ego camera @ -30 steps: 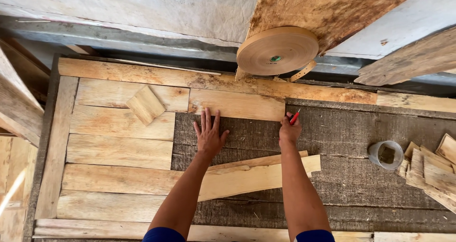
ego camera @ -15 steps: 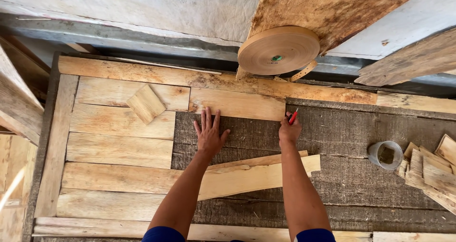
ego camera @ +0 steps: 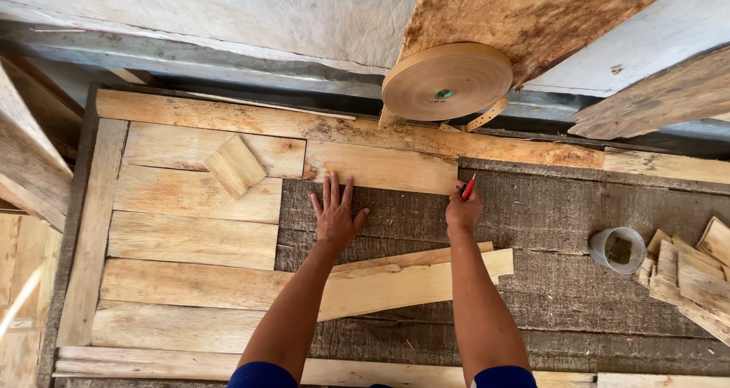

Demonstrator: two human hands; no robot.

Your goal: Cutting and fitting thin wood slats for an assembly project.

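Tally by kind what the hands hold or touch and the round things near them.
Hands: 2 (left hand, right hand)
Red-tipped tool held in the right hand: 1
Short board under the left hand's fingertips: 1
Tape roll: 1
Grey cup: 1
Total: 6

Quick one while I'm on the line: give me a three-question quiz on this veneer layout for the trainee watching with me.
1. True or false: the left hand lies flat with its fingers spread, fingertips at the lower edge of the short veneer strip.
2. What does the right hand hold? A) a red-handled tool, B) a hammer, C) a paintbrush.
3. Fill in: the big roll of tan tape sits ___ the short veneer strip in the head view.

Key:
1. True.
2. A: the red-handled tool has its tip at the strip's right end.
3. Above, a little to the right.
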